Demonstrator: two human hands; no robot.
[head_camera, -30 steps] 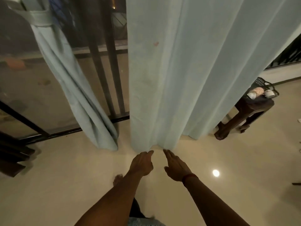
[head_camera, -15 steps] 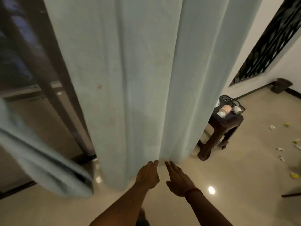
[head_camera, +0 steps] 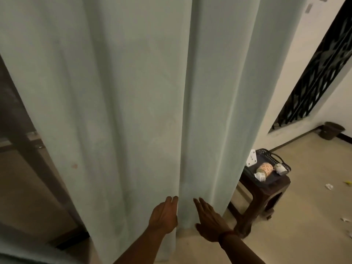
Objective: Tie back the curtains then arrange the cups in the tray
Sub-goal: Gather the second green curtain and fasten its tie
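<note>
Compared with half a second earlier: view drawn nearer, with the pale blue-green fabric curtain (head_camera: 133, 111) filling most of the frame and the other, tied-back panel reduced to a blur at the lower left corner. Both hands higher against the cloth, just above its hem. Left hand (head_camera: 163, 216) flat at a deep vertical fold, fingers (head_camera: 172, 201) straight and pressed together, tips at the crease. Right hand (head_camera: 209, 223) just beside it on the next fold, fingers (head_camera: 200, 203) straight and slightly spread, thumb held out, red thread band (head_camera: 225, 234) at the wrist; no cloth gathered or pinched by either hand. Curtain loose and untied, hanging in long upright pleats down to the beige tiled floor (head_camera: 295, 225), with a small reddish stain (head_camera: 74, 165) at lower left. To the right, near the curtain's edge: dark brown wooden stool (head_camera: 266, 193) serving as the surface for a black mesh plastic tray (head_camera: 282, 162). Lying tipped on their sides in the tray: floral-patterned cup (head_camera: 264, 168) in the middle, white cup (head_camera: 280, 168) to its right, second white cup (head_camera: 260, 176) in front. Further back: black patterned window grille (head_camera: 314, 73), small dark bin (head_camera: 331, 130) against the wall, paper scraps (head_camera: 329, 186) scattered on the floor.
</note>
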